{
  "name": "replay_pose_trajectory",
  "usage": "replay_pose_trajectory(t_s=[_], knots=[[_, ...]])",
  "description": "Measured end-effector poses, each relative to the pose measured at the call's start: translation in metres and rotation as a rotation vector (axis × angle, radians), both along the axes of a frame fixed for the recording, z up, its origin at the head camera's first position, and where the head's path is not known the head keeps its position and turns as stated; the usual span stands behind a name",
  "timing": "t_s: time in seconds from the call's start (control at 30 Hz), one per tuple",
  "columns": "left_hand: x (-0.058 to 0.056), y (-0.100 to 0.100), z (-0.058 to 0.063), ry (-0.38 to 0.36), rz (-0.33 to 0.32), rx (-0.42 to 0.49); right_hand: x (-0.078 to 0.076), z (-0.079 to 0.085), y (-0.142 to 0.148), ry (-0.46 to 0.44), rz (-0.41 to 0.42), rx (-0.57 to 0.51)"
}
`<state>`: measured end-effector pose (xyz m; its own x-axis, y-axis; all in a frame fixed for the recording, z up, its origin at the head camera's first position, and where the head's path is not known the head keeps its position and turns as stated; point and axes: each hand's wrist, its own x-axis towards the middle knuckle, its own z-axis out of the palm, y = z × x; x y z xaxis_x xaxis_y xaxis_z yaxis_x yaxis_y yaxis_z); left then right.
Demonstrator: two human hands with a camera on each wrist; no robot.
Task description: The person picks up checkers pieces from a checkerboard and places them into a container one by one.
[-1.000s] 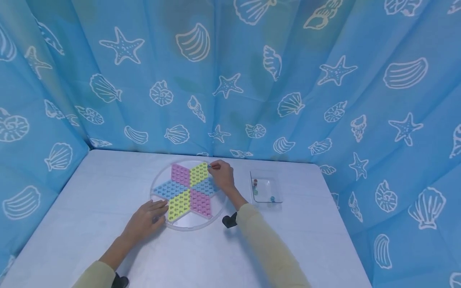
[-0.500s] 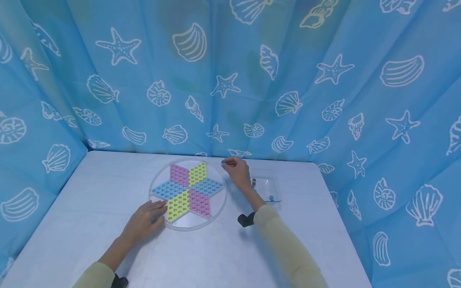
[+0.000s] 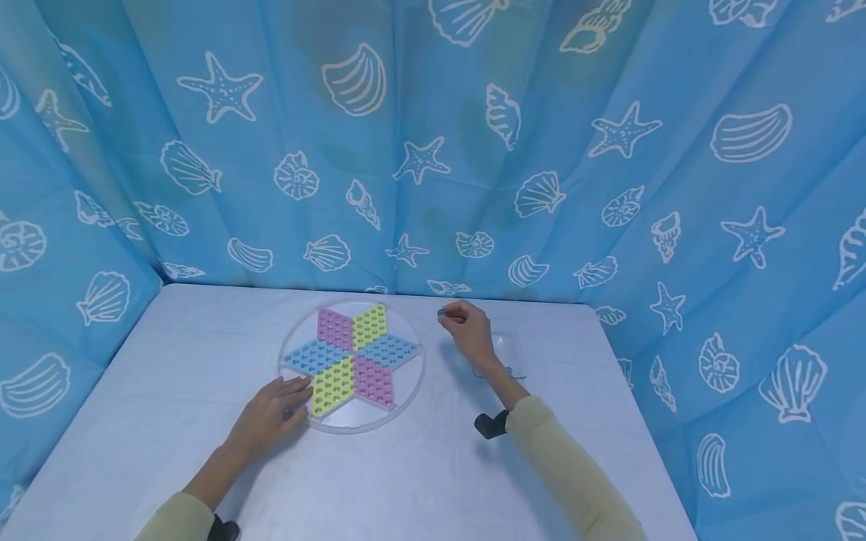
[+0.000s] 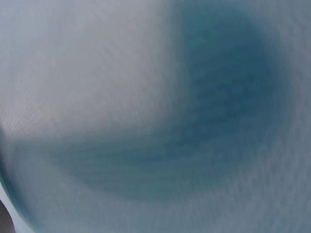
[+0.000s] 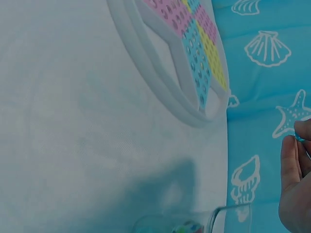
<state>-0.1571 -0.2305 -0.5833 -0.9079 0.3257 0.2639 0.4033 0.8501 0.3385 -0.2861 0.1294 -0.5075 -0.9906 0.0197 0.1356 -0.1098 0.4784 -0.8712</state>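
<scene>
My right hand [image 3: 468, 330] pinches a small blue marble [image 3: 440, 312] between thumb and fingertips, raised over the far part of the table. The marble [image 5: 298, 138] shows at the right edge of the right wrist view. Right of centre stands a clear plastic box [image 3: 516, 349], partly hidden by that hand and wrist. A round Chinese checkers board [image 3: 352, 430] lies flat, its star in pink, yellow and blue with rows of holes. My left hand [image 3: 267, 417] rests at the board's left rim, fingers relaxed and holding nothing. The left wrist view is only blurred cloth and shadow.
A white cloth [image 3: 406, 481] covers the table. Blue curtains [image 3: 446, 218] with white shell prints hang behind it and at both sides. Marbles [image 5: 188, 228] lie in the clear box in the right wrist view.
My right hand, with the blue marble, has moved from the board's upper right side rightward to the clear box, now covering part of it. The left hand stays at the board's rim.
</scene>
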Motion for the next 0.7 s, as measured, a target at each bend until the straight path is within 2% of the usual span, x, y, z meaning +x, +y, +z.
replay_pose_trajectory(t_s=[0.17,0.4,0.57,0.7], knots=[[-0.001,0.0,-0.002,-0.016,0.007,0.0,0.004,-0.002,0.016,0.006,0.004,0.005],[-0.001,0.0,-0.005,-0.008,0.003,0.004,0.009,-0.007,0.04,-0.033,-0.013,0.013],[-0.001,0.0,-0.003,0.011,-0.004,0.009,0.009,-0.015,0.056,-0.05,-0.049,0.061],[0.0,0.001,-0.001,0.007,0.0,0.008,0.013,-0.018,0.068,-0.046,-0.047,0.083]])
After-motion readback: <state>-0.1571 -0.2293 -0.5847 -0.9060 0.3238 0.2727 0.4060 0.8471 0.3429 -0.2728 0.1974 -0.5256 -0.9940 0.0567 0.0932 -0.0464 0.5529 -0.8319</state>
